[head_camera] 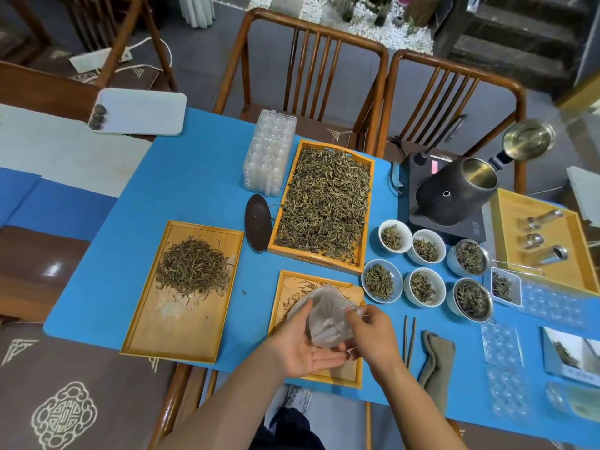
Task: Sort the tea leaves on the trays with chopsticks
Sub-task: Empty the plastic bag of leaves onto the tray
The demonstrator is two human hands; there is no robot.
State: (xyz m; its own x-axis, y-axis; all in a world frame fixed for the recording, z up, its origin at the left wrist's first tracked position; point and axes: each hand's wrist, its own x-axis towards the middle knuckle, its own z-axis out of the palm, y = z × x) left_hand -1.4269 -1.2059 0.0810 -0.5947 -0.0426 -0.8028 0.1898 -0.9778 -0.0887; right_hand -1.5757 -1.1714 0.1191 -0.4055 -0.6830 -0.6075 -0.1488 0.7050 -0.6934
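A big orange tray (366, 203) at the centre is full of loose tea leaves (324, 203). A left wooden tray (181, 336) carries a smaller heap of sorted leaves (193, 266). A small near tray (282, 297) has a few scattered leaves. Over it both hands hold a translucent white cloth or bag (328, 323): my left hand (308, 355) lies palm up under it, my right hand (373, 336) pinches its right edge. Dark chopsticks (408, 341) rest on the blue cloth, right of my right hand, untouched.
Several white and metal bowls of tea (422, 271) stand to the right, with a black kettle (454, 193) on its base behind. Clear plastic moulds (269, 154), a dark scoop (258, 222), a folded grey towel (436, 362) and a right tray with metal cylinders (539, 241) surround the work area.
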